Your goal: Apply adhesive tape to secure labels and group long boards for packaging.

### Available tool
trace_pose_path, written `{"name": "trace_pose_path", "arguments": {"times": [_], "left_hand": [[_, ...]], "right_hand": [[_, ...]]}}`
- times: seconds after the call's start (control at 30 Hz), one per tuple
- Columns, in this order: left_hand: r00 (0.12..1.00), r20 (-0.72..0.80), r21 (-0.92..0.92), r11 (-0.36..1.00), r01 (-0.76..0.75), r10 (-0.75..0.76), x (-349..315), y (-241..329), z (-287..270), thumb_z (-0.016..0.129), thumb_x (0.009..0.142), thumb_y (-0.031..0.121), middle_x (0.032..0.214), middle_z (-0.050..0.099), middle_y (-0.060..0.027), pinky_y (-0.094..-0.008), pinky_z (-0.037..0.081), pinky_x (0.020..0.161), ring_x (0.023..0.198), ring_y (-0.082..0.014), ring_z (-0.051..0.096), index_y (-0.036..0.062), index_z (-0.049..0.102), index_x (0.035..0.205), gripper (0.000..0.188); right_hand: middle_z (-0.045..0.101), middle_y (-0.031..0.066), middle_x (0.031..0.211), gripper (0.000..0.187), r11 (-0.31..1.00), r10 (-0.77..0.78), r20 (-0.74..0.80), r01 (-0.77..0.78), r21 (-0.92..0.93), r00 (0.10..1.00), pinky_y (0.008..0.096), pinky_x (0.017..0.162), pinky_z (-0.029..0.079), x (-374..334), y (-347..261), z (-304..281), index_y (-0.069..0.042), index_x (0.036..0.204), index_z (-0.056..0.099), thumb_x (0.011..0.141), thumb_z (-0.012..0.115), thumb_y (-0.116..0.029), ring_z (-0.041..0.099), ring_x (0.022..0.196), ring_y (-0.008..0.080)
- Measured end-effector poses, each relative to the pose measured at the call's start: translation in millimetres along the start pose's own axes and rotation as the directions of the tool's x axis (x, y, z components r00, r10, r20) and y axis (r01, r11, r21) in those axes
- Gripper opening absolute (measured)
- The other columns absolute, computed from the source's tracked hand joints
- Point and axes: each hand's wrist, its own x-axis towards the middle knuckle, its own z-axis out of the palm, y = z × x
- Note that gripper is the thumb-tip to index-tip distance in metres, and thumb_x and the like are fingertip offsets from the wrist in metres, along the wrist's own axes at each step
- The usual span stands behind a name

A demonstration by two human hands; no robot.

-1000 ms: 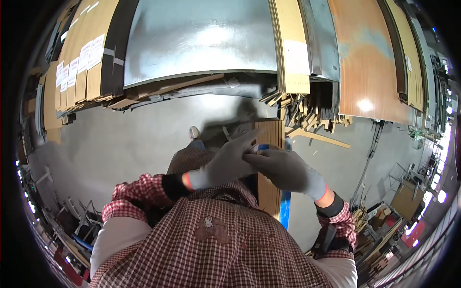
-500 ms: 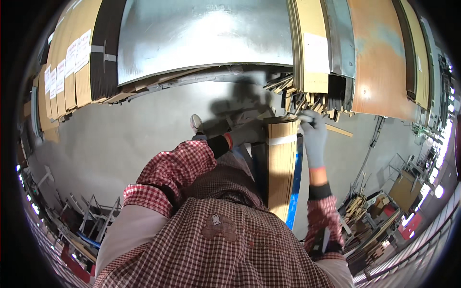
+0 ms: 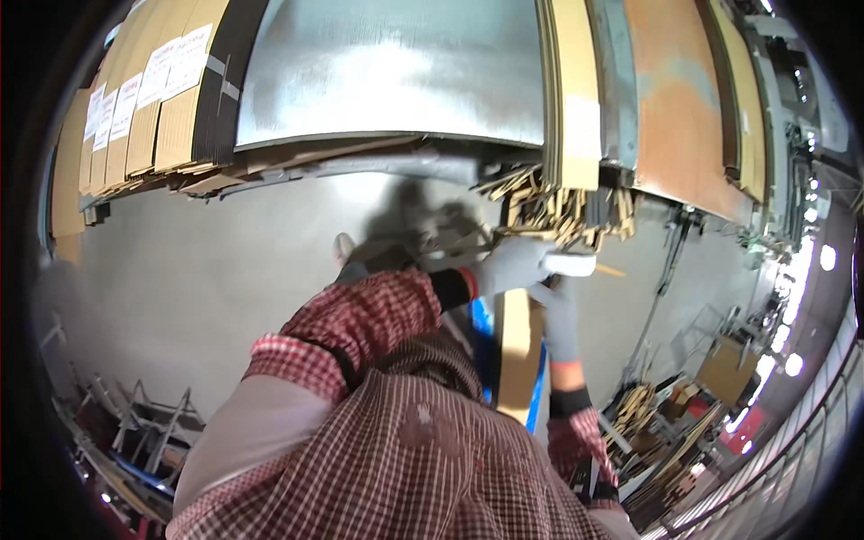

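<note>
A bundle of tan cardboard strips (image 3: 517, 360) stands in front of me, upper end partly hidden by my hands, between blue side pieces (image 3: 483, 335). My left hand (image 3: 515, 265), in a grey glove, reaches across the bundle's top. Its fingers close on a small white oblong object (image 3: 571, 265), whose exact kind I cannot make out. Just below that object is my right hand (image 3: 560, 317), also gloved in grey, at the bundle's right edge. Motion smears its fingers, so their grip is unclear.
Loose cardboard strips (image 3: 562, 211) lie piled beyond my hands, beneath a tall cardboard stack (image 3: 579, 90). A metal-topped surface (image 3: 387, 81) spans the far side, with labelled cardboard stacks (image 3: 180, 90) at left. Scrap (image 3: 670, 414) fills the right; metal frames (image 3: 148, 418) stand at lower left.
My left hand has come forward and right over the bundle's top, and a white object now shows at its fingers. My right hand has moved nearer me and slightly left. The view has shifted.
</note>
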Motion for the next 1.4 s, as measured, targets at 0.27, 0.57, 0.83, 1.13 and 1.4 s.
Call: {"name": "trace_pose_path", "arguments": {"times": [0.27, 0.57, 0.83, 1.13, 1.4], "left_hand": [[0.989, -0.041, 0.466, 0.878, -0.108, 0.144, -13, -12, 25, 0.063, 0.082, 0.028, 0.060, 0.061, -0.0091, -0.0380, 0.046, 0.046, 0.054, -0.0269, 0.064, 0.0089, 0.066, 0.097, 0.024], [0.957, -0.096, 0.478, 0.856, -0.198, 0.275, -8, 4, -4, 0.062, 0.088, 0.033, 0.052, 0.051, -0.0055, -0.0396, 0.043, 0.046, 0.043, -0.0244, 0.051, 0.0030, 0.060, 0.106, 0.035], [0.959, 0.138, -0.668, 0.691, 0.275, -0.247, -40, -69, 3, 0.078, 0.080, 0.031, 0.129, 0.057, -0.0111, -0.0349, 0.040, 0.105, 0.122, -0.0186, 0.049, 0.0014, 0.052, 0.131, 0.064], [0.721, -0.645, 0.561, 0.798, 0.220, 0.255, 87, -96, -269, 0.059, 0.087, 0.049, 0.095, 0.064, -0.0172, -0.0549, 0.048, 0.090, 0.106, -0.0332, 0.062, -0.0003, 0.059, 0.114, 0.056], [0.857, -0.465, 0.869, 0.303, 0.392, 0.223, -43, -80, -389, 0.058, 0.086, 0.029, 0.098, 0.065, -0.0135, -0.0475, 0.042, 0.091, 0.111, -0.0316, 0.053, 0.0192, 0.069, 0.105, 0.024]], "right_hand": [[0.064, 0.0184, 0.084, 0.022, 0.713, 0.019, 0.373, 0.249, -0.655, 0.928, 0.0397, 0.070, 0.052, 32, -61, -41, -0.006, 0.104, 0.055, 0.084, 0.062, -0.008, 0.065, 0.083, 0.0338], [0.071, 0.0124, 0.086, 0.019, 0.095, 0.178, 0.282, 0.269, -0.959, 0.943, 0.0436, 0.069, 0.054, 132, 118, -138, -0.015, 0.097, 0.069, 0.085, 0.063, -0.028, 0.070, 0.083, 0.0306], [0.064, 0.0200, 0.086, 0.023, 0.638, -0.145, 0.151, 0.209, -0.741, 0.978, 0.0452, 0.073, 0.049, 74, 57, -21, -0.006, 0.094, 0.060, 0.086, 0.062, -0.028, 0.061, 0.085, 0.0406], [0.063, 0.0126, 0.102, 0.041, 0.665, -0.028, -0.051, 0.056, 0.745, 0.998, 0.0254, 0.074, 0.052, -4, -58, -15, 0.005, 0.128, 0.047, 0.090, 0.054, -0.008, 0.063, 0.083, 0.0148], [0.063, 0.0062, 0.077, 0.017, 0.821, 0.016, -0.074, 0.029, 0.570, 0.997, 0.0230, 0.054, 0.044, -74, -32, -5, 0.000, 0.105, 0.055, 0.089, 0.057, -0.006, 0.056, 0.058, 0.0104]]}}
